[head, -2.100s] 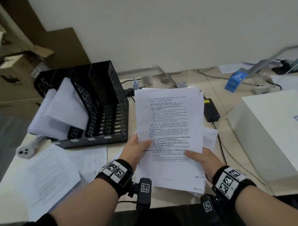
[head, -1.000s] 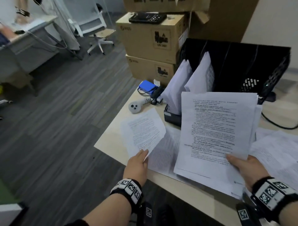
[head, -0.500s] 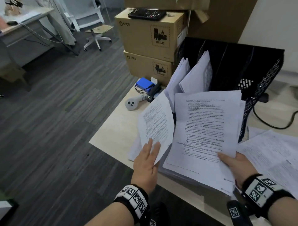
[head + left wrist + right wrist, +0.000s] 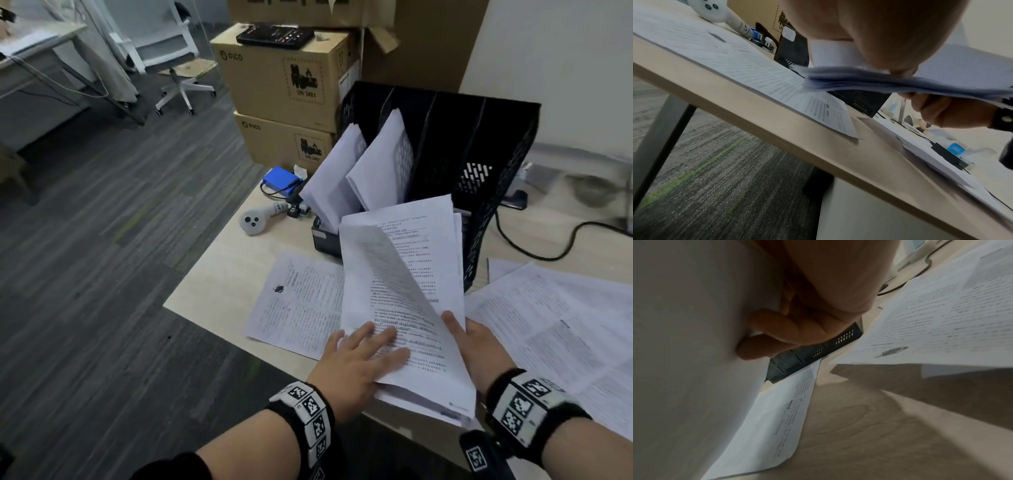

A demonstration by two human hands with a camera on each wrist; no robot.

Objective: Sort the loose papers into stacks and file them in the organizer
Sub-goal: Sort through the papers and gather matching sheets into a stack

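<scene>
My right hand [image 4: 474, 344] grips a thick stack of printed papers [image 4: 431, 274] at its lower right edge, thumb on top and fingers [image 4: 785, 332] curled beneath. A bent single sheet [image 4: 383, 284] lies over the stack, and my left hand [image 4: 368, 347] presses flat on it with spread, straight fingers. The stack [image 4: 879, 81] hangs just above the table's near edge. Behind it stands the black mesh organizer [image 4: 479, 154], with white papers [image 4: 373, 168] leaning in its two left slots. One loose printed sheet [image 4: 298, 301] lies on the table to the left, and more loose sheets [image 4: 565, 325] lie to the right.
The table corner [image 4: 191, 291] drops to grey carpet on the left. A white controller [image 4: 255, 221] and a blue pack [image 4: 281, 180] lie left of the organizer. Cardboard boxes [image 4: 284, 75] are stacked behind. A black cable [image 4: 548, 250] runs behind the organizer on the right.
My left hand brought its single sheet rightward onto the stack and now lies flat on it. My right hand keeps its grip on the stack.
</scene>
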